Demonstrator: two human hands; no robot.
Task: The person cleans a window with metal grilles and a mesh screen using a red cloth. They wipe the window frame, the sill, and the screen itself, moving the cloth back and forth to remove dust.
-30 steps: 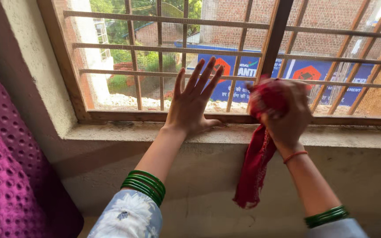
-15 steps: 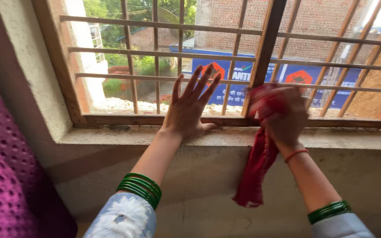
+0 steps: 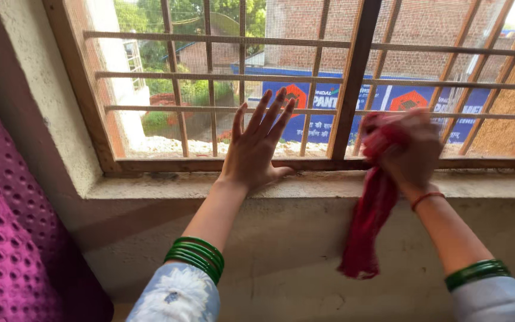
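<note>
Sleeves: pale printed cuffs with green bangles (image 3: 196, 256) sit nearest; both arms are cut off by the bottom edge.
Curtain: a magenta dotted fabric (image 3: 7, 238) fills the lower left, cropped by the frame.
Red cloth: a crumpled red cloth (image 3: 368, 220) hangs down in front of the wall below the sill; its long axis runs nearly vertical, loose end pointing down, top end bunched in the fist.
Right hand: the right hand (image 3: 412, 152) is clenched around the cloth's upper end, pressed at the lower window frame; motion blur probably hides the fingers.
Left hand: the left hand (image 3: 257, 149) is flat, fingers spread wide, palm against the window mesh (image 3: 150, 119), wrist over the concrete sill (image 3: 168, 185).
Beyond: bars, brick wall and trees outside.
</note>
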